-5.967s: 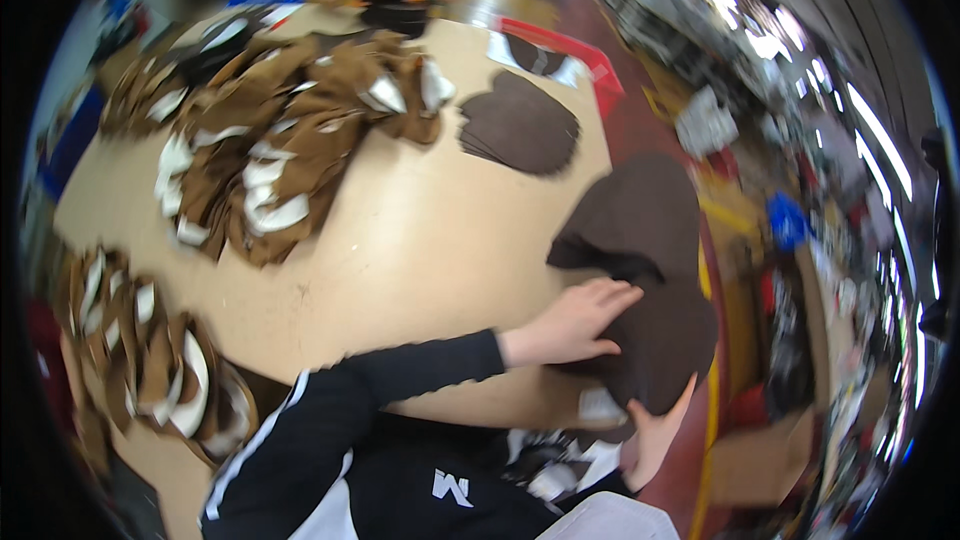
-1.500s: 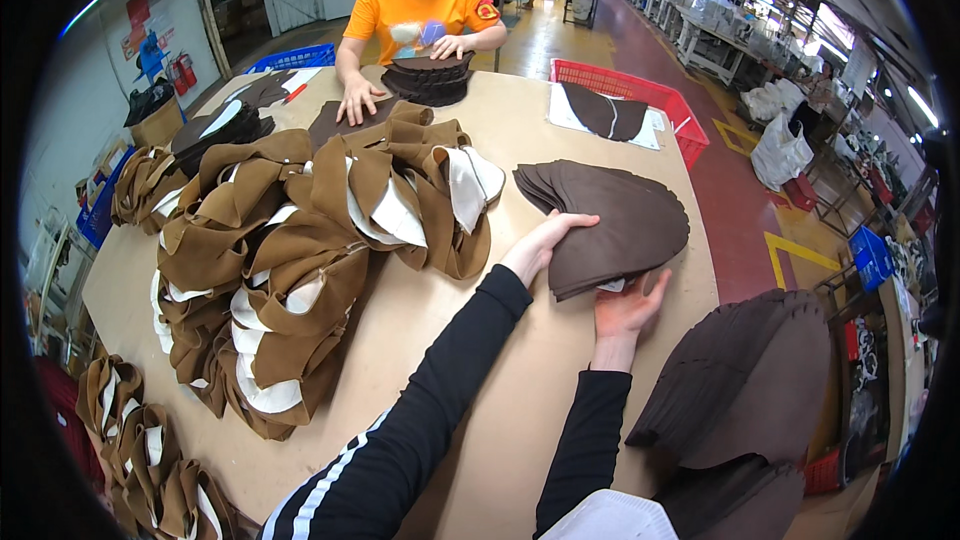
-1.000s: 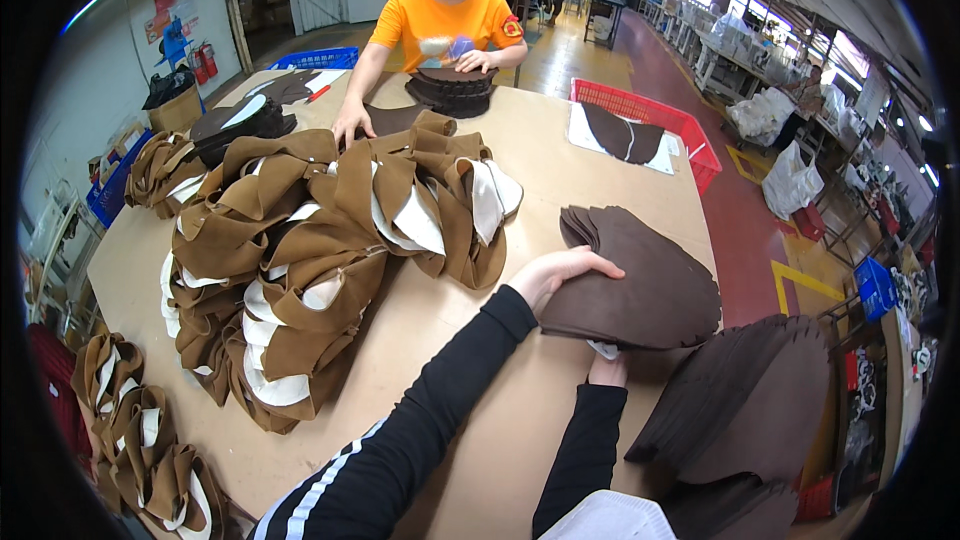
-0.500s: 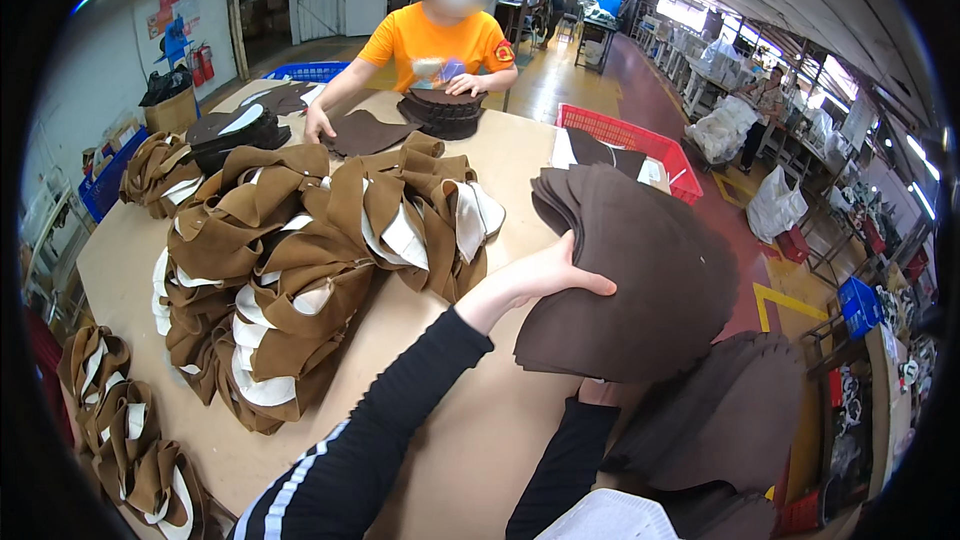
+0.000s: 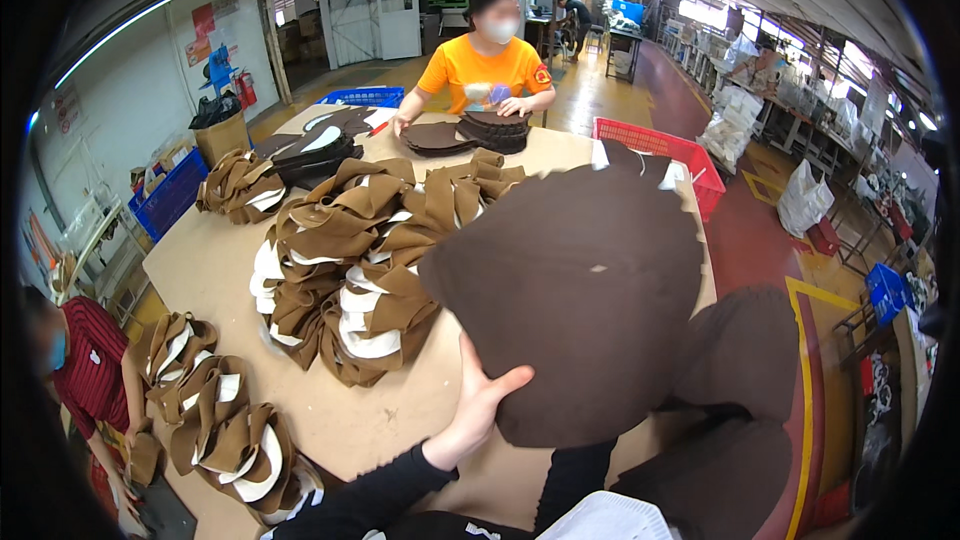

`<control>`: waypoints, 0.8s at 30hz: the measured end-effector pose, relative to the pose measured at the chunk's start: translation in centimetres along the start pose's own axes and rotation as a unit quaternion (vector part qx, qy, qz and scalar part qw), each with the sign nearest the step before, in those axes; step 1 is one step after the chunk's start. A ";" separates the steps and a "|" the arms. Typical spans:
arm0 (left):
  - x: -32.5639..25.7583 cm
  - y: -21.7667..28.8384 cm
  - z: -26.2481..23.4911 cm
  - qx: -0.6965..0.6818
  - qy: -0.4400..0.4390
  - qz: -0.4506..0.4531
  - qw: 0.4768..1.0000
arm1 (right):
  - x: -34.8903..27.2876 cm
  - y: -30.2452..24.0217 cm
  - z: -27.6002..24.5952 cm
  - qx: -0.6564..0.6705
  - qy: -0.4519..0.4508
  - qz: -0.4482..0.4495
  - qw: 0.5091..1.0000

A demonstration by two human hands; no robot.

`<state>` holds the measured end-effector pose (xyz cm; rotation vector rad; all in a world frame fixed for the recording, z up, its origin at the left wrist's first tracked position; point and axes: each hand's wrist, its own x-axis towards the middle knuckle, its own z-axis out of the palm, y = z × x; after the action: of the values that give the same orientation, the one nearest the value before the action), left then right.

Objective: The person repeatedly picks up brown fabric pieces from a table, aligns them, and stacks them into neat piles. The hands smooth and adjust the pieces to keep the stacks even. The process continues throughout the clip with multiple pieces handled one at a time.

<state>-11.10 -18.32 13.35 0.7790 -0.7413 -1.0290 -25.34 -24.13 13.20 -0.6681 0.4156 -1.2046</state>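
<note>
A thick stack of dark brown cut fabric pieces is held up at the right side of the table. My left hand grips its lower left edge, thumb on the front face and fingers out of sight behind. Under the stack only my right sleeve shows; the hand itself is hidden behind the pieces. More dark brown cut pieces lie fanned at the table's right edge, beside the held stack. Left of my hands spreads a large heap of lighter brown pieces with white backing.
Smaller brown-and-white bundles line the table's left edge. Across the tan table, a masked person in orange touches dark stacks. Another person in dark red works at left. A red basket stands beyond the right edge.
The held stack has turned and come up, its broad face now toward me. My left hand has moved down and left to its lower edge. The person in red has come into view.
</note>
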 end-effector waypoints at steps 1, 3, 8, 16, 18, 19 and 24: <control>-2.1 -0.4 -1.0 -0.042 0.011 -0.059 0.997 | -1.4 0.1 1.3 -0.014 -0.008 0.015 1.000; -5.8 -1.3 -3.2 -0.122 0.041 -0.174 0.976 | -3.2 0.8 3.4 -0.053 -0.027 0.037 0.998; -8.0 -3.8 -4.7 -0.284 0.093 -0.339 0.892 | -4.6 2.2 3.7 -0.259 0.010 -0.069 0.963; -4.7 -6.3 -5.5 -0.445 0.039 -0.445 0.776 | -6.1 -0.1 -0.1 -0.381 0.075 -0.050 0.920; -4.8 -7.0 -5.3 -0.461 0.046 -0.448 0.765 | -6.8 -0.3 -1.8 -0.441 0.082 -0.044 0.893; -4.7 -7.1 -5.4 -0.465 0.038 -0.453 0.760 | -7.2 -0.3 -2.3 -0.465 0.088 -0.046 0.880; -4.4 -7.4 -6.0 -0.500 -0.019 -0.460 0.734 | -7.9 0.1 -1.9 -0.289 0.145 -0.062 0.944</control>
<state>-10.95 -15.29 3.31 0.0920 0.3283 -2.0776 -28.93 -17.14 11.32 -1.0326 1.0127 -1.3132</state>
